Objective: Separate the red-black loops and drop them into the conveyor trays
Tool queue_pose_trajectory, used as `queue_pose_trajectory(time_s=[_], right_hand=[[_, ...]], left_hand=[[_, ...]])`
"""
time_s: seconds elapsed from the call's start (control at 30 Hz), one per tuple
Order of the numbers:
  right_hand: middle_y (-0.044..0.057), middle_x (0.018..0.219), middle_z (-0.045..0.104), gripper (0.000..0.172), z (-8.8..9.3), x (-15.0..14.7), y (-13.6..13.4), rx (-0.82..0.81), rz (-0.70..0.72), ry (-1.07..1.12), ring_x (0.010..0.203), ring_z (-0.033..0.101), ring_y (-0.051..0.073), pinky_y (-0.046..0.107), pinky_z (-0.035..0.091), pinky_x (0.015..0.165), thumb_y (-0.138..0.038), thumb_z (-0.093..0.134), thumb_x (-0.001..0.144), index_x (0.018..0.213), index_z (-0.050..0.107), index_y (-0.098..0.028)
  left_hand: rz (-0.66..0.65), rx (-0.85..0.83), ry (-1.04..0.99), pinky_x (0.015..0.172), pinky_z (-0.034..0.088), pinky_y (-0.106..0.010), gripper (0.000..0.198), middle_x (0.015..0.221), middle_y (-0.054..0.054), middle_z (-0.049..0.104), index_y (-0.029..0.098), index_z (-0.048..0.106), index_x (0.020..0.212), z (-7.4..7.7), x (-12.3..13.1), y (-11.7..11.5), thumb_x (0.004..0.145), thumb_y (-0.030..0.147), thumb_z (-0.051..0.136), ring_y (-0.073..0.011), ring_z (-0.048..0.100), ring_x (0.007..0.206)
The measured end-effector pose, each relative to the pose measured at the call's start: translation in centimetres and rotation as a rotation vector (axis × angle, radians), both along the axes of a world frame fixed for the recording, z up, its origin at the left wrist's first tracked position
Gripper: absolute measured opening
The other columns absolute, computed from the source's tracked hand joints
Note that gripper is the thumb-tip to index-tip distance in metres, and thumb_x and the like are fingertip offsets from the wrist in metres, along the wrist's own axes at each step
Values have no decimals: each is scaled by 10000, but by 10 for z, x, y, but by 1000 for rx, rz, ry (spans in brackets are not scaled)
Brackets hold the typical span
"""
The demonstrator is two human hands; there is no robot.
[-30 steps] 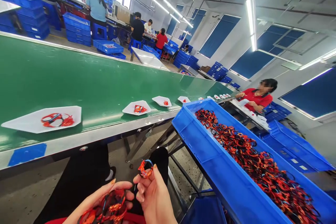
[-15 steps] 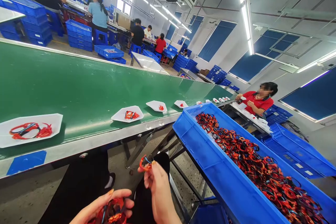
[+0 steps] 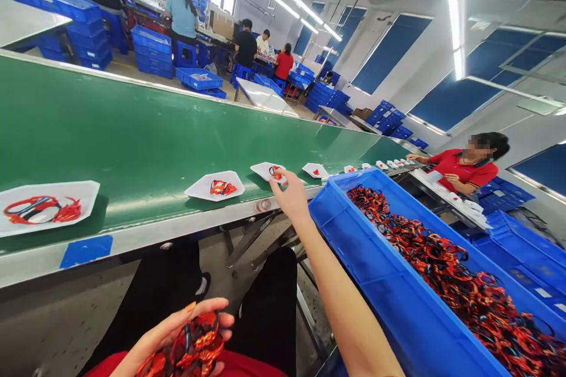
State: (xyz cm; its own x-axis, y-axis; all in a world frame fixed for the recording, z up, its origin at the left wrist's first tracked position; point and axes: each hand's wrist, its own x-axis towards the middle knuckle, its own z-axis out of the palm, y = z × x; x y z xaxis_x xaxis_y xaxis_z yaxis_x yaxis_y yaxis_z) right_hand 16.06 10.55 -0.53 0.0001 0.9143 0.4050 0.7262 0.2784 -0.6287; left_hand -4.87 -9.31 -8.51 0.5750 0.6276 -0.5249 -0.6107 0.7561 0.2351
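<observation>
My right hand [image 3: 287, 195] stretches out over the steel edge of the green conveyor belt [image 3: 132, 129]. Its fingertips pinch a small red band with a dark loop [image 3: 276, 172] against a white tray [image 3: 264, 169]. Down in my lap, my left hand [image 3: 177, 330] is curled around a thick bunch of red-orange woven bands [image 3: 197, 347], with blue cord showing among them. To the right lies a heap of the same bands [image 3: 442, 259] inside a long blue plastic crate [image 3: 369, 259].
More white trays holding red bands [image 3: 216, 185] ride the belt on either side of my hand. A person in a red shirt [image 3: 464, 168] works at a bench beyond the crate. Stacked blue crates [image 3: 150, 53] and seated workers fill the far room.
My right hand has moved from near my lap out to the belt, carrying the small band onto a tray. The trays have shifted along the belt. My left hand still holds its bunch.
</observation>
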Motion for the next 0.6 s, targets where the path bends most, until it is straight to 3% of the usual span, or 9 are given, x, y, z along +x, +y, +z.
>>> queue_pose_trajectory(time_s=[0.07,0.17,0.27,0.33,0.43,0.6], right_hand=[[27,980,646,189,-5,-7,-46,-80,99,18,758,548,147,261,429,708,-259,554,822,986,633,-210],[-23,803,626,142,-14,-13,-121,-379,453,63,636,524,101,197,406,582,-227,549,836,935,651,-232],[-52,742,568,275,-24,-13,-170,-513,589,-14,557,464,78,189,365,538,-184,640,767,1024,647,-284],[-51,731,553,274,-31,-10,-182,-520,581,-42,573,461,80,195,352,547,-183,650,758,1011,658,-288],[-37,704,544,77,-41,-4,-183,-550,548,54,582,464,78,200,340,548,-195,625,776,822,681,-220],[-49,557,469,178,-65,5,-180,-844,469,621,452,358,53,184,261,429,-313,593,819,730,601,-159]], left_hand=[[10,-36,-58,995,345,-562,441,1183,-181,617,104,635,1125,2,-1,1,773,362,574,-400,486,1163],[-7,-66,-92,995,348,-563,446,1177,-165,626,89,618,1141,-2,-1,3,778,344,576,-395,481,1171],[-33,-74,2,982,365,-557,372,1079,-154,679,81,650,1082,-9,2,2,801,306,560,-374,581,1050],[-48,-56,6,984,364,-554,365,1073,-138,684,97,648,1093,-11,5,1,805,301,556,-365,607,1004],[-67,-36,-92,993,367,-538,378,1108,-108,674,142,639,1123,-10,8,-1,798,318,560,-364,575,1064],[-55,-59,-78,990,378,-540,378,1170,-110,639,164,671,1075,-10,5,-2,750,348,611,-378,503,1156]])
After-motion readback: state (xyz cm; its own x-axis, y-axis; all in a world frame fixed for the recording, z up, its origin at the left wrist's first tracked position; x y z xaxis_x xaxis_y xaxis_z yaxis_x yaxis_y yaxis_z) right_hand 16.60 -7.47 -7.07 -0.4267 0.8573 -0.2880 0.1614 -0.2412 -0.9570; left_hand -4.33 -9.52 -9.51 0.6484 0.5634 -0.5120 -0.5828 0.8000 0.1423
